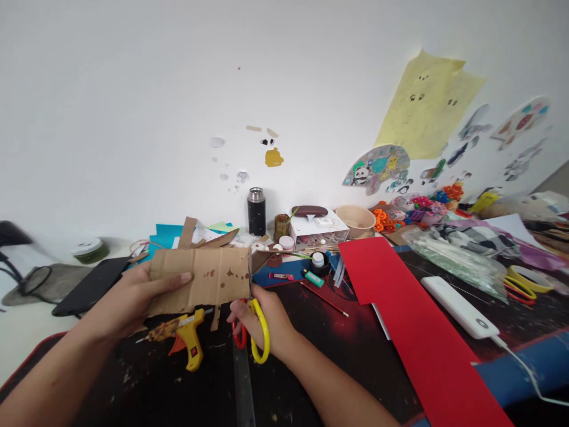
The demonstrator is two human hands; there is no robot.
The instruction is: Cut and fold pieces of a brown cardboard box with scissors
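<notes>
A brown piece of cardboard with dark spots is held up over the dark mat. My left hand grips its left side, thumb across the front and fingers hidden behind. At its lower right corner, my right hand is closed around scissors with one yellow and one red handle loop. The scissor blades are hidden, so I cannot tell whether they touch the cardboard. Below the cardboard lies a yellow glue gun, and a long flat ruler-like strip lies under the scissors.
Red card and a white power strip lie to the right. A black flask, a white box and a beige bowl stand by the wall. A green lighter and a pencil lie mid-mat.
</notes>
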